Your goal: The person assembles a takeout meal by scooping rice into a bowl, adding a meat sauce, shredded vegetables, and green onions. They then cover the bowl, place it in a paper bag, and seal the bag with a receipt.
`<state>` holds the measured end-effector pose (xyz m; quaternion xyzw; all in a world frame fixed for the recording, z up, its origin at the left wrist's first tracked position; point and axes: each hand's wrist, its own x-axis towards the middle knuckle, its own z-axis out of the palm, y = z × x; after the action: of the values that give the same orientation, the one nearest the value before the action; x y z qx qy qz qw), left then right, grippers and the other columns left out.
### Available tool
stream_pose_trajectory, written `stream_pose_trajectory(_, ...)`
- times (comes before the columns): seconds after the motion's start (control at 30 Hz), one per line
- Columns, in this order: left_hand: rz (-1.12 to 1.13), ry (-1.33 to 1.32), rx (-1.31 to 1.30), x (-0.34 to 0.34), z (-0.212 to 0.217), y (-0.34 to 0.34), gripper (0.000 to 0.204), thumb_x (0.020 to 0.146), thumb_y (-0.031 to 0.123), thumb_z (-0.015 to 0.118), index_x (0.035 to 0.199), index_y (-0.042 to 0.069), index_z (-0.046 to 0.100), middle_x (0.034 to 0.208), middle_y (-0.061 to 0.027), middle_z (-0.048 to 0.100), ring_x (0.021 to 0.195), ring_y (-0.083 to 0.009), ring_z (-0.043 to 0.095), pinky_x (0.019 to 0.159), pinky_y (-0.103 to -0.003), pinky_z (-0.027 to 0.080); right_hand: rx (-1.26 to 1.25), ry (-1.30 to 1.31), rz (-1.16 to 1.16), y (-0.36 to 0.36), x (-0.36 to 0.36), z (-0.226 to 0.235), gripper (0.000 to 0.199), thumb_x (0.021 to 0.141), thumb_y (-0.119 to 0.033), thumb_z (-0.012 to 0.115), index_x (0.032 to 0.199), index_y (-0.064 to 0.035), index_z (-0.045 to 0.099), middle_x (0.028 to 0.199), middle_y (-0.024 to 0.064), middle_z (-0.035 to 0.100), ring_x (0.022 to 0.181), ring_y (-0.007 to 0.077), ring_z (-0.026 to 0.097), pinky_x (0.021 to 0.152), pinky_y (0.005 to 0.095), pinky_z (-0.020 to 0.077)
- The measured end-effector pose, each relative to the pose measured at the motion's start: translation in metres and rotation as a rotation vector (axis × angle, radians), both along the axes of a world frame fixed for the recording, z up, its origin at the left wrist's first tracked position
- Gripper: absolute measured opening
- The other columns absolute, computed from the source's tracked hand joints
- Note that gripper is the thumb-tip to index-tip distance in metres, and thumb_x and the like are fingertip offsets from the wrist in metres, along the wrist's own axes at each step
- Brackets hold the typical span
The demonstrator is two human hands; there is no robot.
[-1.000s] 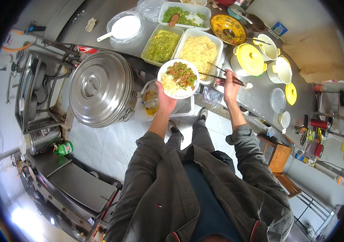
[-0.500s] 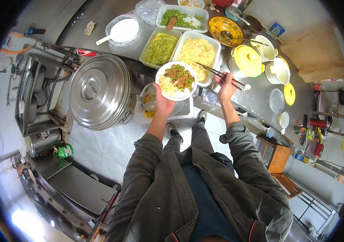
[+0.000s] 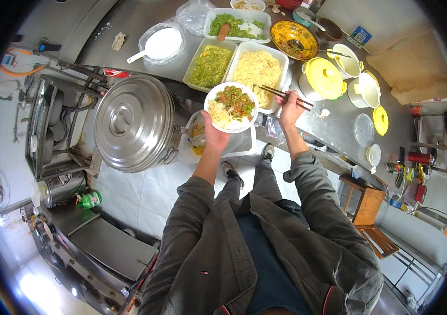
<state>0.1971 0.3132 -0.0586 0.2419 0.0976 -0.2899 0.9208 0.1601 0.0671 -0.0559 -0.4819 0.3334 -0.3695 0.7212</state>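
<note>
My left hand (image 3: 214,135) is closed on the near-left rim of a white bowl (image 3: 240,129), which holds pale shreds and a chopped red-and-green topping. In my right hand (image 3: 290,111) is a pair of dark chopsticks (image 3: 302,103), their tips pointing left to the near part of a white tub of pale yellow shreds (image 3: 256,69). Whether the tips hold any shreds I cannot make out. Left of that tub stands one with chopped green food (image 3: 210,65). Behind them is a tub of green pieces (image 3: 229,23) with a brown wooden handle in it.
A large lidded steel pot (image 3: 133,123) stands left of the bowl. Yellow-lidded pots (image 3: 322,81) and a patterned yellow bowl (image 3: 293,39) occupy the counter's right side. Below the bowl sits a clear plastic bin (image 3: 244,144). A wooden chair (image 3: 369,207) stands at the right.
The chopsticks have swung to a flatter slant in my right hand, still reaching the shreds tub. The bowl stays in my left hand; the whole view has shifted slightly.
</note>
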Motion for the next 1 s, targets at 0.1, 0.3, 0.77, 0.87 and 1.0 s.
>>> stream_pose_trajectory(0.1, 0.016, 0.06, 0.044, -0.003, 0.008, -0.007, 0.086, 0.093, 0.071, 0.045, 0.155, 0.014, 0.03, 0.158, -0.0054, 0.036, 0.144, -0.0262, 0.037, 0.118, -0.046, 0.031, 0.064, -0.063, -0.047, -0.015, -0.01, -0.002, 0.034, 0.104, -0.028, 0.051, 0.097, 0.0054, 0.055, 0.087, 0.0159, 0.063, 0.064, 0.0289, 0.069, 0.058, 0.0372, 0.06)
stream_pose_trajectory(0.3, 0.033, 0.014, 0.013, -0.003, 0.008, -0.01, 0.086, 0.093, 0.07, 0.047, 0.155, 0.014, 0.03, 0.158, -0.0053, 0.037, 0.144, -0.0259, 0.036, 0.118, -0.046, 0.03, 0.026, -0.057, -0.009, -0.023, -0.021, 0.016, 0.034, 0.104, -0.029, 0.051, 0.099, 0.0044, 0.056, 0.089, 0.0149, 0.063, 0.065, 0.0287, 0.069, 0.06, 0.0383, 0.0606)
stream_pose_trajectory(0.77, 0.023, 0.008, -0.089, -0.003, 0.0, -0.016, 0.091, 0.089, 0.072, 0.05, 0.154, 0.012, 0.031, 0.157, -0.0058, 0.038, 0.144, -0.0254, 0.037, 0.119, -0.046, 0.03, 0.068, -0.152, -0.01, -0.013, -0.042, 0.069, 0.036, 0.105, -0.032, 0.051, 0.102, 0.0026, 0.058, 0.084, 0.0117, 0.064, 0.069, 0.0278, 0.07, 0.061, 0.0347, 0.0602)
stream_pose_trajectory(0.87, 0.032, 0.011, -0.066, -0.002, 0.001, -0.02, 0.093, 0.087, 0.075, 0.048, 0.154, 0.012, 0.032, 0.157, -0.0068, 0.037, 0.144, -0.0266, 0.035, 0.119, -0.047, 0.027, 0.05, -0.179, 0.076, 0.01, -0.05, 0.094, 0.038, 0.105, -0.034, 0.051, 0.102, 0.0027, 0.059, 0.084, 0.0111, 0.064, 0.066, 0.0258, 0.069, 0.061, 0.0336, 0.0599)
stream_pose_trajectory(1.0, 0.015, 0.035, -0.03, -0.005, 0.011, -0.019, 0.096, 0.087, 0.078, 0.043, 0.155, 0.012, 0.029, 0.159, -0.007, 0.035, 0.145, -0.0266, 0.033, 0.12, -0.046, 0.026, -0.017, -0.104, 0.227, 0.051, -0.053, 0.095, 0.041, 0.105, -0.036, 0.052, 0.102, 0.0043, 0.06, 0.085, 0.0122, 0.066, 0.067, 0.0244, 0.07, 0.061, 0.0338, 0.0592)
